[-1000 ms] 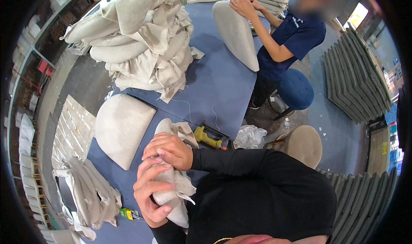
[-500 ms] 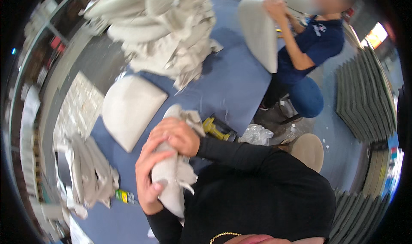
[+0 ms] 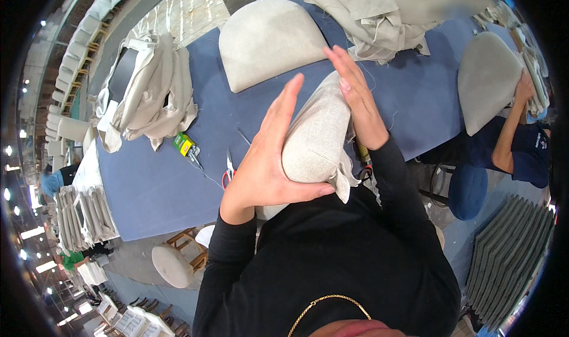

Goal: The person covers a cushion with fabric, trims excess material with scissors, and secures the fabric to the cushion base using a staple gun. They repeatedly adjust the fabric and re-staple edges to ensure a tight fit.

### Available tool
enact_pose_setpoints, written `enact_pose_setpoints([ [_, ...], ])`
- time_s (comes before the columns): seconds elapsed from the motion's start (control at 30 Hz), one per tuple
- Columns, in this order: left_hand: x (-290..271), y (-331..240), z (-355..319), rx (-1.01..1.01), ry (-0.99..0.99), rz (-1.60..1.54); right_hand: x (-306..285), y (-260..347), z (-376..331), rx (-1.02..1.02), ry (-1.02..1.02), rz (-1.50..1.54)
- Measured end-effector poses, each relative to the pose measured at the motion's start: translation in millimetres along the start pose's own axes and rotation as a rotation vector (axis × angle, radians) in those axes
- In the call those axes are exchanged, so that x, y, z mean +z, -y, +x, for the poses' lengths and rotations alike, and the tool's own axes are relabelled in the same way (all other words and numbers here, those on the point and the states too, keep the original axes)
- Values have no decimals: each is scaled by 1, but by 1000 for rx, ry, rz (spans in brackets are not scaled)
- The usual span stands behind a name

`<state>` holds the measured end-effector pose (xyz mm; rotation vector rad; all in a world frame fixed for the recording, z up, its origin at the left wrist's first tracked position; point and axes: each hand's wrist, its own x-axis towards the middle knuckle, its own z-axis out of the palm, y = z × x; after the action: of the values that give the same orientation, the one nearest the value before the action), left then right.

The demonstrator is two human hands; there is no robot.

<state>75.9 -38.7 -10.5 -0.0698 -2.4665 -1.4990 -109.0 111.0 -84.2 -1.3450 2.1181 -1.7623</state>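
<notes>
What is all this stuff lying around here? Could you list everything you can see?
upholstered cushion: one, beige, held upright between the person's hands against the chest
finished cushion: one, beige, flat on the table beyond the hands
work table: one, blue top, under everything
fabric covers: a pile, beige, left part of the table
fabric heap: a pile, beige, far side of the table
scissors: one pair, red handles, on the table by the left wrist
small box: one, green and yellow, on the table
stool: one, pale round seat, below the table edge
co-worker: one, dark blue shirt, right, holding another cushion
grey panels: a stack, lower right
left hand: flat on the cushion's left side
right hand: flat on its right side
</notes>
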Motion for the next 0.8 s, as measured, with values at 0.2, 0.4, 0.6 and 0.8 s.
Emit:
enact_pose_setpoints([
  [0.2, 1, 11, -5, -17, -68, 54, -17, 101, 17, -187, 352, -183],
  [0.4, -4, 13, 0, -1, -36, -3, -5, 27, 21, -145, 264, -287],
  [0.6, -12, 20, -13, -18, -75, 9, -6, -28, 22, 154, 295, -208],
  [0.8, -21, 21, -18, -53, -56, -89, -8, 5, 20, 141, 396, -292],
])
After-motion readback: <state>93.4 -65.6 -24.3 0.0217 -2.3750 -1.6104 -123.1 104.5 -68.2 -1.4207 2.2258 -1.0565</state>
